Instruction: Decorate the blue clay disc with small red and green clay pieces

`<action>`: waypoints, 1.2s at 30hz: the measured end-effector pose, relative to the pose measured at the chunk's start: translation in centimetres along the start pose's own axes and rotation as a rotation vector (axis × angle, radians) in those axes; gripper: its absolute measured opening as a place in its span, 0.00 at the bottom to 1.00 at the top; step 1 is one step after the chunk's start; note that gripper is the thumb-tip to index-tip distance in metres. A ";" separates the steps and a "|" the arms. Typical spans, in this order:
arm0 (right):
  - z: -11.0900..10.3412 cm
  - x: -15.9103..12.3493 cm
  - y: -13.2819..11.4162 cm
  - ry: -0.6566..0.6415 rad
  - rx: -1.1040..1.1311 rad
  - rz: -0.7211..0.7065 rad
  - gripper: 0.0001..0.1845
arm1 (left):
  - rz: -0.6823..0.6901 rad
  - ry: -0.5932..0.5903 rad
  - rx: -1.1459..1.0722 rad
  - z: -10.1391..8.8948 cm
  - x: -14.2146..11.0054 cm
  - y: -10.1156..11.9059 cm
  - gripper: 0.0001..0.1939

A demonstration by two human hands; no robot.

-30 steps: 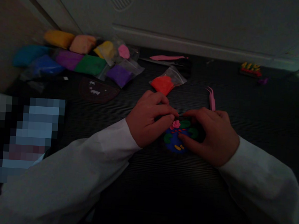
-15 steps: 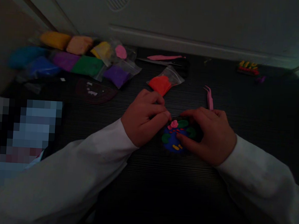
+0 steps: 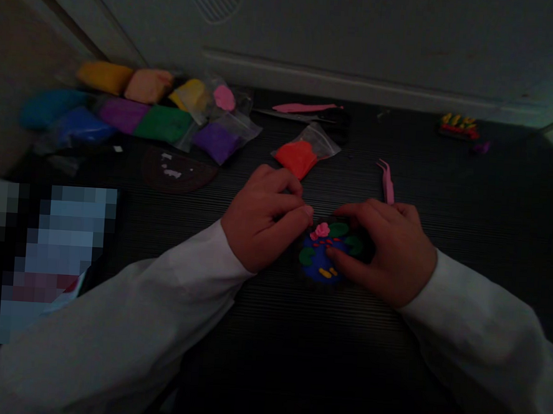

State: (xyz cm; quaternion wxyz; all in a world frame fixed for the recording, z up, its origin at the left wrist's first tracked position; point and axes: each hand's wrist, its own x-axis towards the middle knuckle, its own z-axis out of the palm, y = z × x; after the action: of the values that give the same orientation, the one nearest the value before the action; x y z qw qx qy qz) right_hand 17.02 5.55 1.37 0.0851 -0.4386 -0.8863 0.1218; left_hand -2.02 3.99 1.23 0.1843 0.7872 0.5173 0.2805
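Observation:
A small round clay pond lies on the dark table. It has a blue middle, a dark rim, green lily pads, small red pieces and yellow pieces. Near its far left edge sits a pink clay flower. My right hand grips the pond from the right, thumb over the blue part and index finger at the far rim. At the upper left, my left hand is closed, thumb and forefinger pressed together just beside the flower. Whatever is in that pinch is too small to make out.
Behind my hands lie a bag of red clay and pink tweezers. Several bagged clays, including green clay, fill the back left. Scissors, a pink tool and a small flower-box model lie along the back. A blurred screen is at left.
My left hand has drawn back slightly to the left, away from the flower. My right hand and the pond have stayed in place.

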 end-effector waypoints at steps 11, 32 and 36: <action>0.2 -0.1 0.0 0.006 0.004 -0.004 0.22 | 0.044 -0.023 -0.043 0.1 -0.1 0.3 0.16; 0.0 -0.1 -0.2 0.001 0.021 0.004 0.22 | 0.057 -0.040 -0.050 0.3 -0.1 0.2 0.16; 0.0 0.0 -0.1 0.009 0.024 -0.008 0.22 | 0.067 -0.055 -0.036 0.4 -0.1 0.2 0.16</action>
State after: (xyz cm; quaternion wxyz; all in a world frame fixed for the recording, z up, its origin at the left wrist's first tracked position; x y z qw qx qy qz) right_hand 16.95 5.44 1.39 0.0950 -0.4345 -0.8861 0.1301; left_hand -1.68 3.80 1.01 0.2032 0.8079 0.4804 0.2742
